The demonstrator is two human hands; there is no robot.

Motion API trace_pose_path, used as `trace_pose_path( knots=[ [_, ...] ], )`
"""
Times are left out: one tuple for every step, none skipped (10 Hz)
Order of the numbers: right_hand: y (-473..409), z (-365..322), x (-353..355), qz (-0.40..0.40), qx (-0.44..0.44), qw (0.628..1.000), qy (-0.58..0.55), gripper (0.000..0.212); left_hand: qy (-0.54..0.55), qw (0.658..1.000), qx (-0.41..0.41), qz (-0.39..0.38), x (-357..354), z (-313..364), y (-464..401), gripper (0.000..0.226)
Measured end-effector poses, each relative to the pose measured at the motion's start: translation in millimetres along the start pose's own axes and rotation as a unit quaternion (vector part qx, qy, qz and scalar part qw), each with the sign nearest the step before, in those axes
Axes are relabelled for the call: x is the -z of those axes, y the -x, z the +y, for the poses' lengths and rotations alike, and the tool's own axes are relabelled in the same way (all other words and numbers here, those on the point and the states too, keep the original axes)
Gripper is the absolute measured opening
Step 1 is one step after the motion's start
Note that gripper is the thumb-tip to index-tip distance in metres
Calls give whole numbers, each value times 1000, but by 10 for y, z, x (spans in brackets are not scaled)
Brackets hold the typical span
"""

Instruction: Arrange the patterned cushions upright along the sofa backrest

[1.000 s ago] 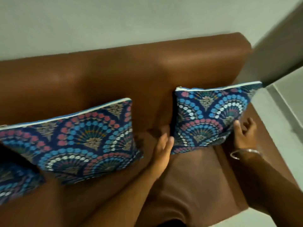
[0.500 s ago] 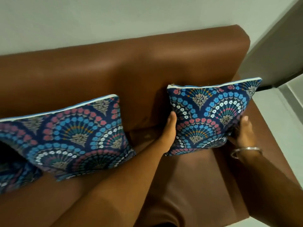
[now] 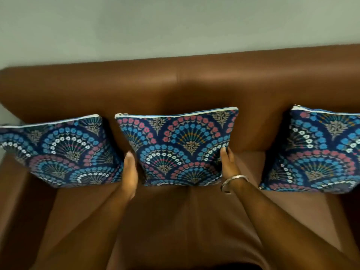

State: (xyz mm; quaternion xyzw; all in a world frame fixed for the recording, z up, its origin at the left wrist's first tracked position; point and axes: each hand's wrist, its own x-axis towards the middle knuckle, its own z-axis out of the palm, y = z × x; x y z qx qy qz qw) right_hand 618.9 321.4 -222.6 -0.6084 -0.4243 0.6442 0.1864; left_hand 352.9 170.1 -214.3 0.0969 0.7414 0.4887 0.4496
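Observation:
Three blue, pink and white fan-patterned cushions stand upright against the brown sofa backrest (image 3: 175,84). The middle cushion (image 3: 179,145) is pressed between my two hands: my left hand (image 3: 130,172) lies flat on its left edge, my right hand (image 3: 228,162), with a metal bangle at the wrist, on its right edge. The left cushion (image 3: 62,151) leans slightly, close beside my left hand. Cut off by the frame's right edge, the right cushion (image 3: 319,151) stands apart from my hands.
The brown sofa seat (image 3: 175,221) stretches in front of the cushions. A pale grey wall (image 3: 175,26) rises behind the backrest. The sofa's left armrest (image 3: 11,191) borders the left cushion.
My view and both hands have shifted left from the right-hand cushion to the middle one. Both hands now press the middle cushion's sides; the right cushion stands alone against the backrest.

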Motion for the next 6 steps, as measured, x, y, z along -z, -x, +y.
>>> trace_pose_path(
  knots=[
    [-61, -95, -69, 9, -34, 999, 36, 71, 18, 993, 75, -85, -59, 261, -176, 89],
    [-77, -75, 15, 29, -18, 998, 49, 71, 31, 991, 85, -102, -264, 251, -147, 98],
    [-162, -61, 205, 68, -23, 996, 49, 75, 31, 988, 76, -130, -532, 227, -116, 97],
    [-207, 2, 294, 59, -23, 998, 28, 72, 29, 992, 57, -112, -712, 208, -87, 88],
    [-205, -29, 249, 52, -36, 998, 18, 75, -1, 992, 59, -107, -566, 221, -55, 87],
    [50, -194, 262, 89, 2, 996, 17, 65, -22, 993, 34, -112, -272, 200, 162, 89]
  ],
)
